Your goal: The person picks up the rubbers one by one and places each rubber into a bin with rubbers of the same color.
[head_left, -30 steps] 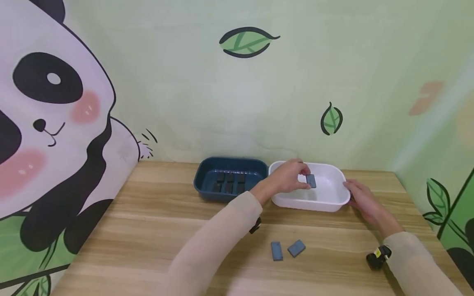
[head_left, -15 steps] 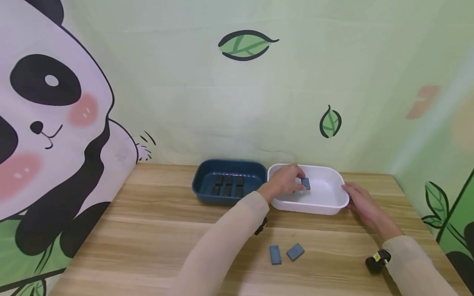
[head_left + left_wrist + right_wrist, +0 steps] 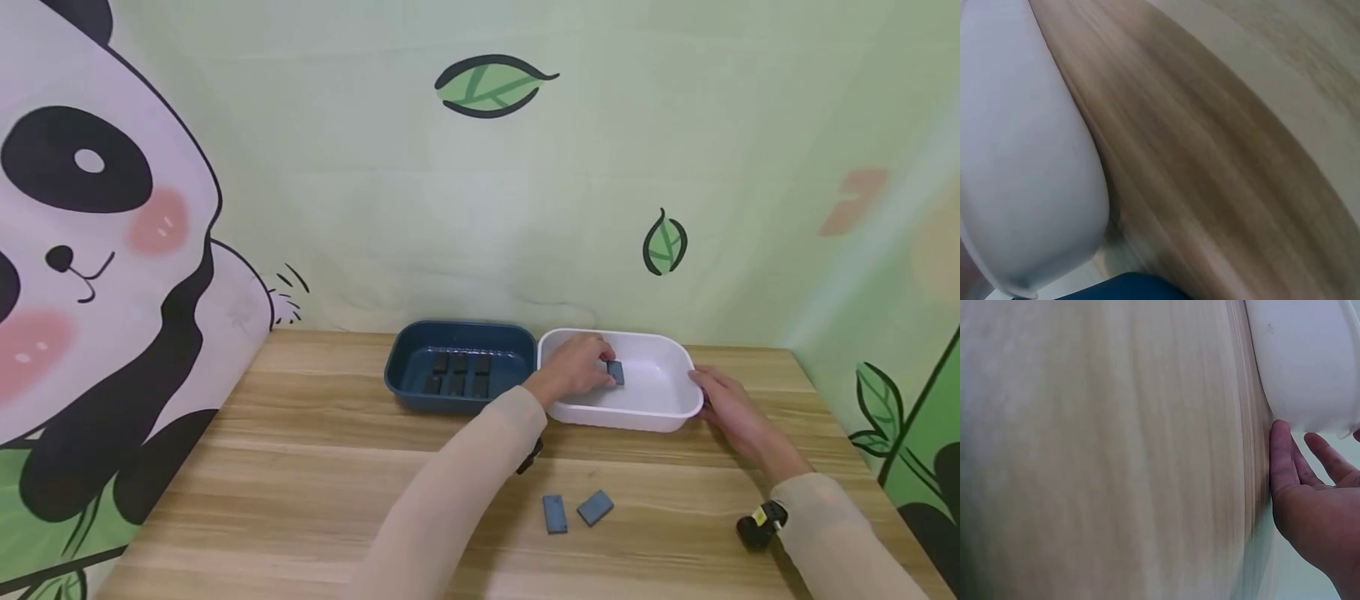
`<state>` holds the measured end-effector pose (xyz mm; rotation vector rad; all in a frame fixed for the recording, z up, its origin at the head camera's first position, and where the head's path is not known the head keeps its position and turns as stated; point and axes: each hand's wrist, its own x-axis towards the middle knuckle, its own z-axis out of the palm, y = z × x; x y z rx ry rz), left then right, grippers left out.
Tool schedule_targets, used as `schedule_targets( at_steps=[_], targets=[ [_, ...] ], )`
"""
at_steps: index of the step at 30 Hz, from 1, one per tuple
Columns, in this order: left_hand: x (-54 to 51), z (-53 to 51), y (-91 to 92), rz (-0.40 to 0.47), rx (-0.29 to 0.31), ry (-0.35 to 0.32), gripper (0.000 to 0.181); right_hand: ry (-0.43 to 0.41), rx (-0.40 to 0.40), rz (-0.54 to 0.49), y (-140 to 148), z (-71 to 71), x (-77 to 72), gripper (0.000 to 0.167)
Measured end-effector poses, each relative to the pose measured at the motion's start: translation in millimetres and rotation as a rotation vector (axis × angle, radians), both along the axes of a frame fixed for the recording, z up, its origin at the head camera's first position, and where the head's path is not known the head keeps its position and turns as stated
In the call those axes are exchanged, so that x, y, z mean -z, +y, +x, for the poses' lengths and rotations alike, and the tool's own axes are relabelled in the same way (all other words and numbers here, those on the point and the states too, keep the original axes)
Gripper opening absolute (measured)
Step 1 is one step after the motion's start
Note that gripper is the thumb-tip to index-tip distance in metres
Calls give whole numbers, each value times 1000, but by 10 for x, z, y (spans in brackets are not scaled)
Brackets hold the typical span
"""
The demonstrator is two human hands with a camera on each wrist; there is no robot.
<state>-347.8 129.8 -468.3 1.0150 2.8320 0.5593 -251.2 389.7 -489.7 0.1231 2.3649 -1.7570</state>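
Observation:
In the head view, my left hand (image 3: 576, 367) reaches into the white tray (image 3: 652, 421). Thumb and fingers pinch a small blue-grey rectangular block (image 3: 615, 372) low inside it; whether the block touches the bottom cannot be told. My right hand (image 3: 733, 410) holds the tray's right end, fingertips at the rim. The right wrist view shows that hand's fingers (image 3: 1283, 453) against the outside of the tray's end (image 3: 1310, 369), low by the tabletop. Two similar blue-grey blocks, one straight (image 3: 555, 514) and one angled (image 3: 595, 507), lie on the table in front.
A dark blue tray (image 3: 397, 387) stands against the white tray's left side, with several dark blocks (image 3: 459, 385) in two rows. Both sit on a wooden table (image 3: 315, 467) near its back edge, before a wall printed with a panda (image 3: 90, 250) and leaves.
My left hand has lowered the block into the white tray and shifted it slightly left. The right hand stays at the tray's end. The head view has drifted slightly.

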Motion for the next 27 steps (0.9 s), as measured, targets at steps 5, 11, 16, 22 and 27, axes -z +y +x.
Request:
schedule_targets(
  at_steps=[5, 11, 16, 22, 27],
  targets=[
    [41, -13, 25, -9, -35, -9, 38, 1, -9, -6, -12, 2, -20, 74],
    [94, -16, 52, -30, -45, 2, 38, 5, -9, -10, -3, 8, -7, 73],
    [164, -22, 68, -45, -61, 8, 38, 15, -8, -9, -2, 11, 18, 73],
    [163, -17, 78, -75, -53, 19, 40, 27, 2, -16, -8, 19, 10, 72],
    [51, 21, 18, -46, -37, -28, 45, 18, 1, -7, -3, 10, 0, 74]
  ],
)
